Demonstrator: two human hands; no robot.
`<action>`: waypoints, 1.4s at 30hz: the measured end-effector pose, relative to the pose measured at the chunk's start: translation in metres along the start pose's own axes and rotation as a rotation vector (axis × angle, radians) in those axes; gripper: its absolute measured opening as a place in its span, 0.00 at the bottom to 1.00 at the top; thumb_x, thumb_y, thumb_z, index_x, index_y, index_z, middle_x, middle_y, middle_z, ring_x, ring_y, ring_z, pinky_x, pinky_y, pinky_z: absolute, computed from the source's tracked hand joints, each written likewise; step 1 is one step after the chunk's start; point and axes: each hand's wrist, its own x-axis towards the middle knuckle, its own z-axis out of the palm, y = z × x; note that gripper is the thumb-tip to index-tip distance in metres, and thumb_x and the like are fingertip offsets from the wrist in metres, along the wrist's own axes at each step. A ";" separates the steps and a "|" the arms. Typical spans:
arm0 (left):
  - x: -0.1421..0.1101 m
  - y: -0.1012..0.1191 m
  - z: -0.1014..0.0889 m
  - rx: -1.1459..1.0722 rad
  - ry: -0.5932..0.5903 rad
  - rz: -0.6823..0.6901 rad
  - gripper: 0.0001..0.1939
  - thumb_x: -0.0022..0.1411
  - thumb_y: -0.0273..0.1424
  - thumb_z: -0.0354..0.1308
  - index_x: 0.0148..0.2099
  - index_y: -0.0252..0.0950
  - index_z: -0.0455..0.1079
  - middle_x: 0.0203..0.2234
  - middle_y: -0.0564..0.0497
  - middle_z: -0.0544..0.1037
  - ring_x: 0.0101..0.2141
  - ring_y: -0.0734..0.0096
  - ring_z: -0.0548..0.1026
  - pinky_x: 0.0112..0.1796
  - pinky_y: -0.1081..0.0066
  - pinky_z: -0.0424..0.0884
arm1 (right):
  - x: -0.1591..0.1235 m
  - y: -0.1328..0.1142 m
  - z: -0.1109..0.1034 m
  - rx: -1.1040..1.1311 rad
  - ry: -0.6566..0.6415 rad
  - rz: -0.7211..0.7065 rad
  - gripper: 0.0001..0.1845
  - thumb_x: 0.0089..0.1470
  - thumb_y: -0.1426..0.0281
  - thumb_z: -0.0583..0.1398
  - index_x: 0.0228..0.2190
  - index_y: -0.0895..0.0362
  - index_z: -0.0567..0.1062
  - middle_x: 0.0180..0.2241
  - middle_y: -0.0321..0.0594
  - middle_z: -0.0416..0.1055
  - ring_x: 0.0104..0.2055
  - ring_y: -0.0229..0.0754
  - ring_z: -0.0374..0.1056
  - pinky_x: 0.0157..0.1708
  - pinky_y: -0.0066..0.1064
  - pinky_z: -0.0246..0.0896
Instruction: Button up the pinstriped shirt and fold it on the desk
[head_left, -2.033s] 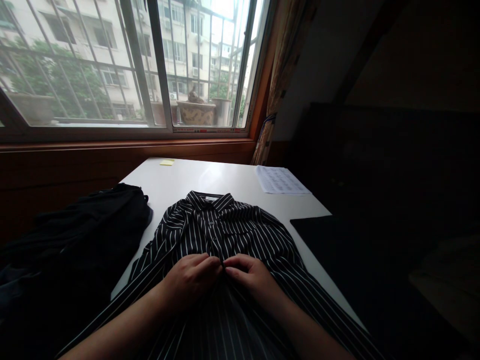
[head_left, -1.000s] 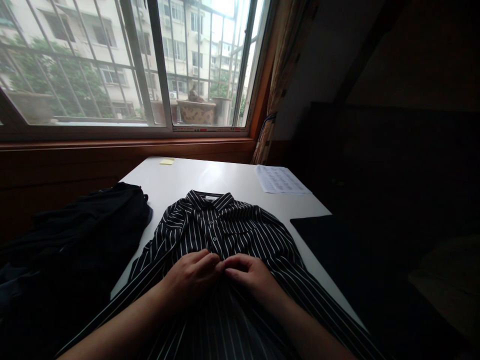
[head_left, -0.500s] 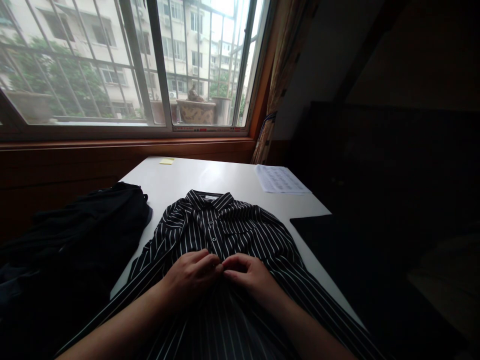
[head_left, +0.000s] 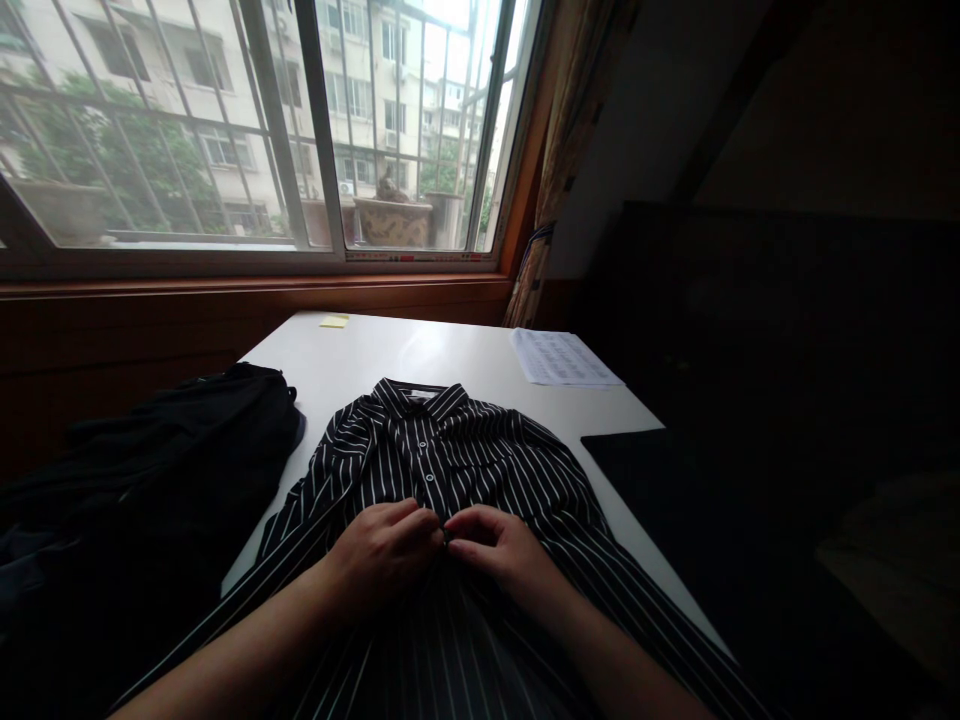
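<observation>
A black shirt with white stripes lies face up on the white table, its collar pointing toward the window. Two round buttons show on the front strip below the collar. Lower down that strip, my left hand is closed with its fingers pinched on the shirt front. Facing it, my right hand pinches the same spot between thumb and forefinger. A small bit, perhaps a button, shows between the fingertips of both hands. The fingers hide most of the cloth there.
Dark clothing or a bag is heaped at the table's left edge. Printed sheets lie at the back right, and a yellow sticky note at the back left. A black flat item covers the right edge. Behind stands a barred window.
Both hands stay in nearly the same place. The fingertips have parted slightly, so a small bit between them now shows.
</observation>
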 end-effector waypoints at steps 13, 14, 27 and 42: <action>0.003 0.003 -0.004 0.058 0.021 0.030 0.08 0.71 0.29 0.52 0.38 0.35 0.69 0.32 0.51 0.74 0.28 0.73 0.69 0.28 0.72 0.67 | -0.002 0.003 0.000 -0.017 0.031 -0.004 0.10 0.54 0.66 0.67 0.38 0.56 0.79 0.36 0.38 0.77 0.41 0.43 0.73 0.42 0.32 0.67; 0.003 0.003 -0.005 0.060 0.020 0.031 0.08 0.71 0.29 0.51 0.38 0.35 0.69 0.32 0.51 0.74 0.28 0.73 0.69 0.28 0.72 0.67 | -0.002 0.003 0.000 -0.014 0.032 -0.004 0.09 0.55 0.65 0.66 0.38 0.56 0.79 0.35 0.37 0.77 0.39 0.42 0.73 0.40 0.31 0.67; -0.001 0.003 -0.005 0.066 -0.007 0.010 0.09 0.73 0.31 0.50 0.41 0.36 0.70 0.32 0.52 0.75 0.28 0.74 0.72 0.28 0.72 0.66 | -0.003 -0.005 0.002 -0.164 0.039 -0.064 0.08 0.58 0.64 0.63 0.35 0.56 0.80 0.34 0.37 0.77 0.39 0.43 0.72 0.41 0.31 0.65; -0.003 0.001 -0.006 0.108 -0.046 0.072 0.11 0.74 0.31 0.46 0.45 0.35 0.69 0.30 0.52 0.74 0.27 0.73 0.73 0.27 0.75 0.68 | -0.005 -0.010 0.004 -0.261 0.064 -0.100 0.11 0.61 0.63 0.60 0.34 0.55 0.80 0.36 0.38 0.78 0.41 0.44 0.72 0.44 0.32 0.64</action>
